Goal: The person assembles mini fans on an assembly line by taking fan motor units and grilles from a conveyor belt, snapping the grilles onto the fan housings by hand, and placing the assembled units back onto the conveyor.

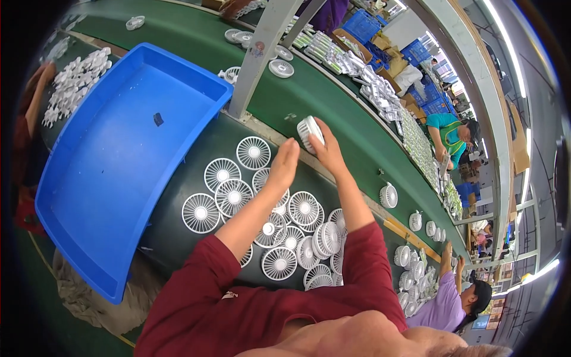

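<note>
A white round fan head with a ribbed cage is tilted above the green conveyor belt's near edge, my right hand closed around its side. Just to the left, my left hand hovers apart from the fan head over the dark worktable. Its fingers are drawn together, and whatever they may hold is hidden. Below my forearms lie several white fan grilles, round with radial spokes and a solid hub. Some overlap, and a few are stacked near my right sleeve.
A large blue tray stands on the left, with a small dark scrap in it. Small white parts are heaped beyond it. A metal post rises at the belt's edge. More fan heads sit along the green belt; co-workers are at right.
</note>
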The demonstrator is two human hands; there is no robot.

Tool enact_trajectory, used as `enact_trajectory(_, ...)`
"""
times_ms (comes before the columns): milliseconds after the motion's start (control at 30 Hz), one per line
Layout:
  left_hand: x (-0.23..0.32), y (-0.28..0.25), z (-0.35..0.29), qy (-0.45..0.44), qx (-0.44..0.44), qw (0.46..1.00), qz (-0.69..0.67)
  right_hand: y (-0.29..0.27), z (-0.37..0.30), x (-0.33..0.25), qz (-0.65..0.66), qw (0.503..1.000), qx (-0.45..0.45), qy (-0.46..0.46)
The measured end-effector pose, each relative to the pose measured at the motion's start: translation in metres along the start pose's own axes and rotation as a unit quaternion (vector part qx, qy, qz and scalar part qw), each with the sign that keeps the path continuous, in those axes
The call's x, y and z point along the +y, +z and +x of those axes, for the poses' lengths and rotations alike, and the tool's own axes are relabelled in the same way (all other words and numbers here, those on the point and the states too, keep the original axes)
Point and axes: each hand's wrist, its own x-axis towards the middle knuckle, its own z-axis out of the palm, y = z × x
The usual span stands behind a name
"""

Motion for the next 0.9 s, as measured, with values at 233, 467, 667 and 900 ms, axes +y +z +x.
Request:
enact_trajectory(233,0.029,0.015,-0.009,-0.194,-0.024,0.880,-0.433,-0.008,-0.069,-0.069,-0.070,0.985,-0.034,-0.153)
enact_trajectory(467,0.047,0.037,-0.037,0.043,-0.025,0.953,-0.299,-0.001,-0.084,-0.071,-0.051,0.981,0.071,-0.174)
enact_trajectory(667,0.063,0.045,-0.055,0.286,-0.013,0.956,-0.063,0.008,-0.095,-0.090,0.199,0.972,0.058,-0.108)
enact_trajectory(900,0.053,0.039,-0.051,0.383,0.037,0.917,0.106,0.013,-0.091,-0.113,0.389,0.919,0.067,0.009)
